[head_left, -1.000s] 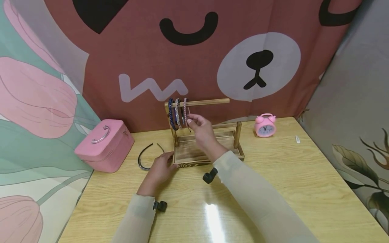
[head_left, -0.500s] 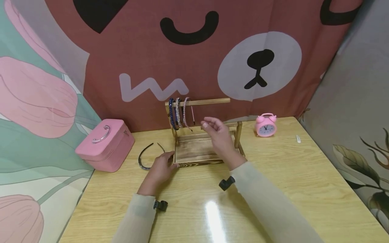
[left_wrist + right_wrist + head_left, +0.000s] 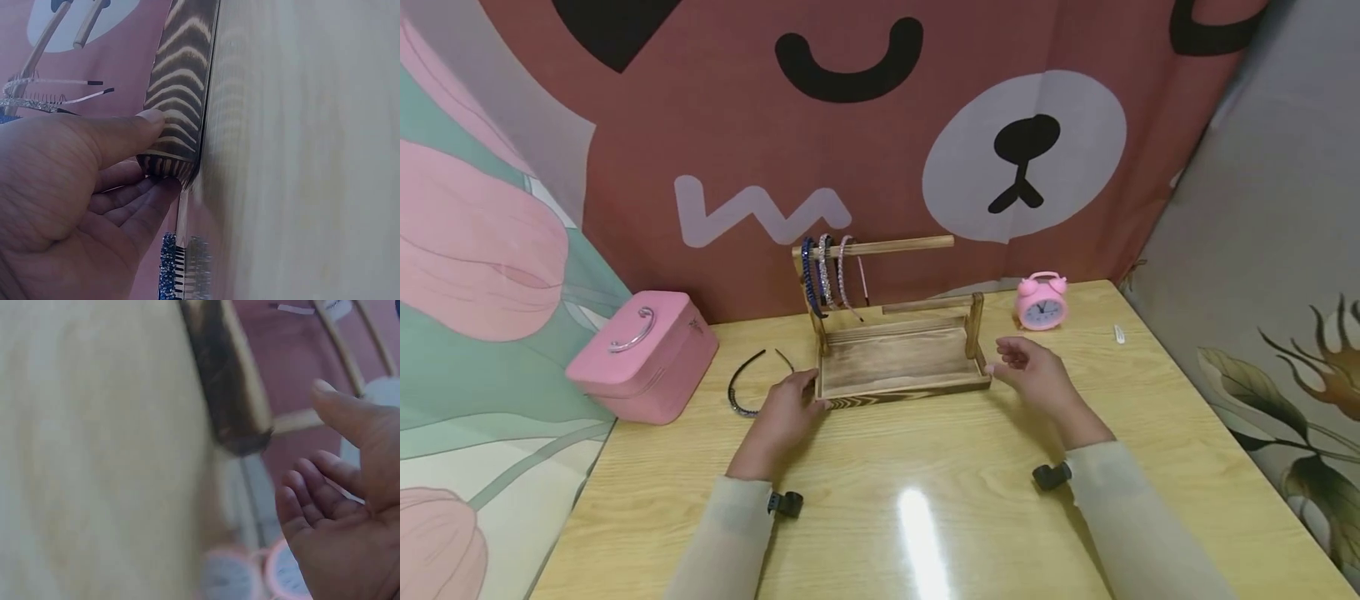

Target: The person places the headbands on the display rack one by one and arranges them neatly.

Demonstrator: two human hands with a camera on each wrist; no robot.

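Observation:
My left hand (image 3: 784, 417) holds the front left corner of a wooden headband stand (image 3: 902, 388). In the left wrist view the thumb lies on the striped front edge and the fingers bend round its end. My right hand (image 3: 1033, 379) is beside the stand's right corner, fingers loosely bent, with a gap between it and the wood in the right wrist view. From the stand's top rod hang a dark blue headband (image 3: 808, 279), a silver glittery headband (image 3: 824, 271) and a pink headband (image 3: 842, 275). A dark beaded headband (image 3: 735, 400) lies on the table left of my left hand.
A pink case (image 3: 647, 354) with a silver handle stands at the left. A pink alarm clock (image 3: 1042, 304) is at the back right, with a small white hair clip (image 3: 1119, 334) farther right. A printed curtain (image 3: 737, 125) hangs behind the table (image 3: 850, 500).
My right hand has let go of the pink headband, which hangs on the rod, and moved right and down to the stand's right corner. My left hand stays at the left corner.

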